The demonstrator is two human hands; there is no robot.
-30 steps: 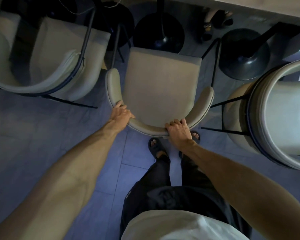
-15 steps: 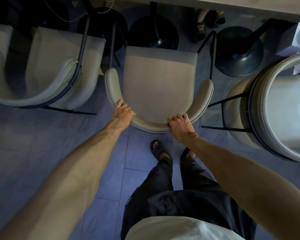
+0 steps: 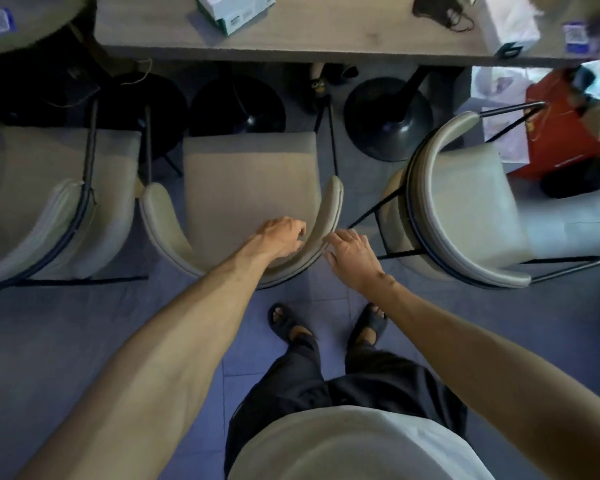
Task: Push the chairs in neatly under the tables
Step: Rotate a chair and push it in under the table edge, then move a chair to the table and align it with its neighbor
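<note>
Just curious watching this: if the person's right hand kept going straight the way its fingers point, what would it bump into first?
Most likely the curved backrest of the middle chair: the right hand points up-left with fingertips about at its outer edge. Depth is unclear.

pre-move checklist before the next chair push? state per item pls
1. Left hand on the middle chair backrest: ok.
2. Right hand gripping: not ok, open beside the backrest end.
3. Middle chair square to table: ok, seat front edge parallel.
4. Middle chair tucked under: not ok, seat still clear of the table edge.
5. Right chair aligned: not ok, turned at an angle.
6. Path past table base: cannot tell.
</note>
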